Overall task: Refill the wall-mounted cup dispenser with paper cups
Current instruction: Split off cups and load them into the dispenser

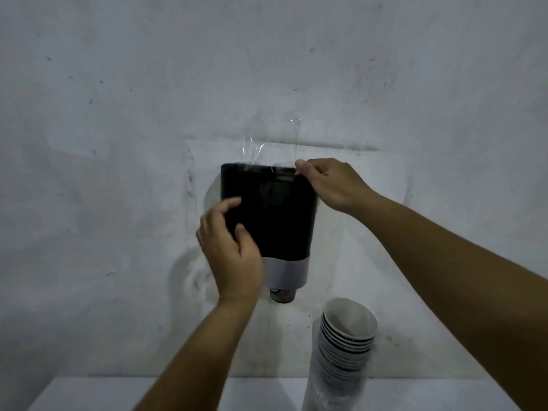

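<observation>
Dim, bluish light; soft overall focus; wide-angle bending at edges; faint shadows.

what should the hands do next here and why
Probably lift the top open with the right hand, which pinches the upper right corner of the black dispenser while the left hand steadies its side. The stack of paper cups waits below, not yet loaded.

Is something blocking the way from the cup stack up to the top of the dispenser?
Yes. The right hand grips the top edge of the black dispenser, with clear plastic above it. The cup stack waits below.
</observation>
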